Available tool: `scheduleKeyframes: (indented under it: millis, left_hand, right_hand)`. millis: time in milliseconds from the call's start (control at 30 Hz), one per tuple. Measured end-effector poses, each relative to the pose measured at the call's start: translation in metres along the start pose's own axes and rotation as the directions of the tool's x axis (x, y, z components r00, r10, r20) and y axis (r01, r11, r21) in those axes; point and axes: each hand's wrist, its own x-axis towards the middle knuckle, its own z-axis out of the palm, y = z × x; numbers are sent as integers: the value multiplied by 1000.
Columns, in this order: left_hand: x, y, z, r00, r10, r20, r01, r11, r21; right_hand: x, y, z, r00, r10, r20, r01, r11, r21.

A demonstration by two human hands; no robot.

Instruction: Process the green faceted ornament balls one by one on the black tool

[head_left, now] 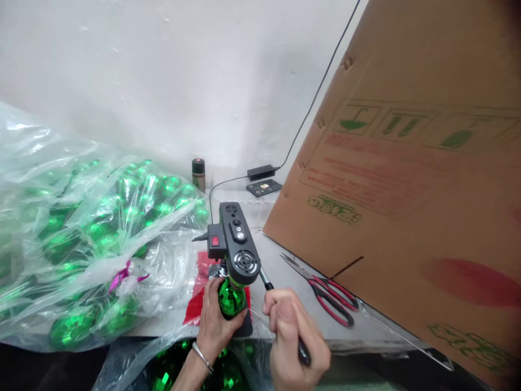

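My left hand (216, 320), with a metal bangle (202, 358) at its wrist, grips a shiny green faceted ball (231, 298). The ball sits under the front end of a black bench machine (239, 239) with round vents and a red switch (215, 240). To the right, my right hand (293, 336) is wrapped round the black grip of a lever (304, 352). The lever's metal rod (264, 276) runs up to the machine's side. Where the ball meets the machine is partly hidden. Red cloth (195, 309) lies beneath the machine.
A clear bag of green balls (101, 233), tied with a purple ribbon (121, 276), fills the left. More green balls (228, 374) lie below the table edge. Red-handled scissors (331, 298), a large carton (407, 190), a phone (264, 187), a power adapter (261, 172) and a dark-capped can (198, 174) surround the machine.
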Motion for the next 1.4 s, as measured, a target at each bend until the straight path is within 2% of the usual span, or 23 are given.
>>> scheduleKeyframes:
  millis: [167, 333, 600, 933, 1400]
  left_hand:
    - [4, -4, -6, 992, -73, 104, 82, 993, -87]
    - [5, 3, -9, 990, -94, 107, 103, 991, -86]
    - [5, 7, -10, 988, -89, 130, 99, 992, -74]
    - [2, 4, -5, 996, -42, 75, 46, 997, -54]
    - [2, 5, -2, 995, -77, 60, 81, 994, -74]
  right_hand:
    - [-4, 3, 4, 999, -27, -36, 28, 999, 25]
    - [-17, 11, 9, 993, -43, -108, 46, 999, 24]
    - [-30, 19, 15, 976, -4, -218, 15, 999, 50]
    - [-30, 17, 17, 979, 25, -201, -15, 999, 50]
    - [-39, 27, 10, 988, 11, -154, -3, 999, 53]
